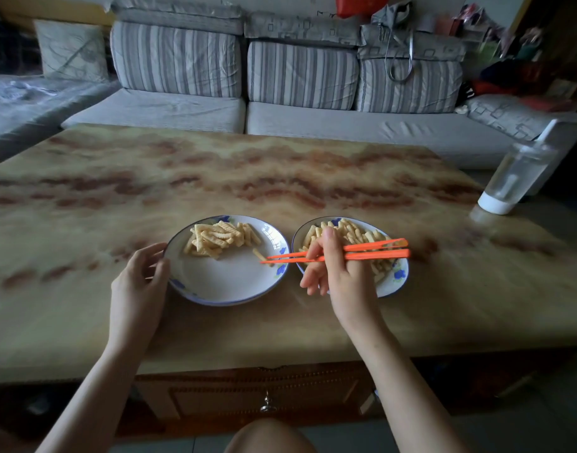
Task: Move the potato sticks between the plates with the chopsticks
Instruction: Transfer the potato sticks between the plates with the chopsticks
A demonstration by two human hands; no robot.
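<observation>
Chopsticks orange; plates white, blue-rimmed, blue-flowered; potato sticks pale yellow, ridged; table tan marble, brown-veined; sofa cushions grey-striped.

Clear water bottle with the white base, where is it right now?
In the head view, the clear water bottle stands near the marble-patterned table's right edge, beyond and right of the right-hand blue-flowered plate.

My left hand grips the left plate by its left rim on the counter. Just right of that plate, over the right plate, my right hand holds the orange chopsticks. Their tips reach a lone potato stick near the left plate's right edge, apart from the pile at its far side. A water bottle stands well to the right.
</observation>
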